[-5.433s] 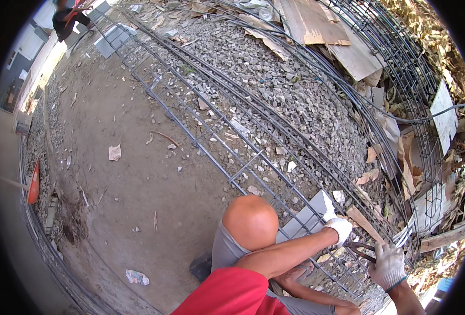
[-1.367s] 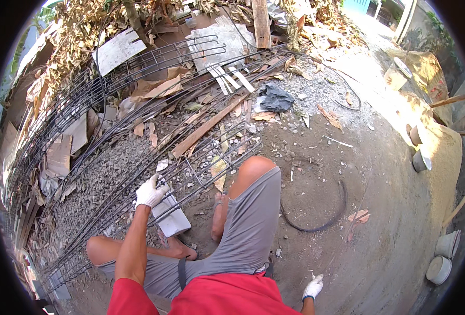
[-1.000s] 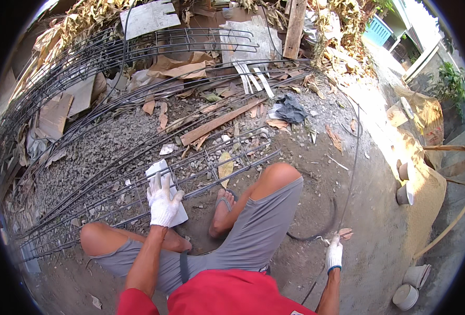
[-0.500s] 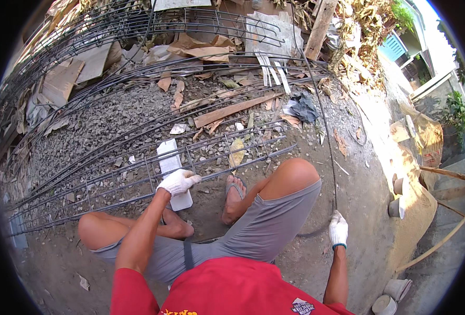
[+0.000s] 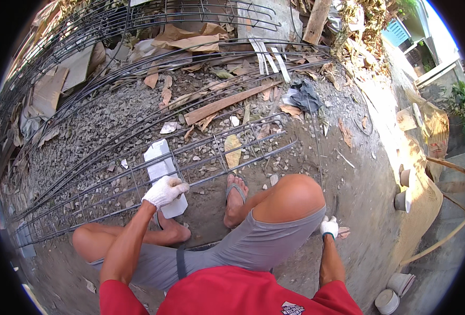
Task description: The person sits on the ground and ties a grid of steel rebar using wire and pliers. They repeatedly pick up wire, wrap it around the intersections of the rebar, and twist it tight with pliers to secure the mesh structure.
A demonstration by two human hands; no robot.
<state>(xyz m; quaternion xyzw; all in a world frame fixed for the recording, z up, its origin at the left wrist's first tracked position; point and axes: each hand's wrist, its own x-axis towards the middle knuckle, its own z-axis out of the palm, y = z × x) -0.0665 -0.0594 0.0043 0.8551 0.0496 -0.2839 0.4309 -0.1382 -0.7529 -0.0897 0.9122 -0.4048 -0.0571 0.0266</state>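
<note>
Left hand [image 5: 164,191] now closed on the rebar cage [image 5: 201,157] at 10 o'clock of the knee, steadying it; right hand [image 5: 329,227] has dropped to the ground at 4 o'clock, grip unclear.

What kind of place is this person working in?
Most likely an outdoor building site or yard. Long steel rebar cages lie on gravel and bare dirt, with scrap wooden planks strewn about. The gloved left hand rests on the rebar.

Bare dirt [image 5: 348,173] right of knee [image 5: 290,197]; rebar cage [image 5: 138,178], planks [image 5: 227,102] crowding left.
</note>
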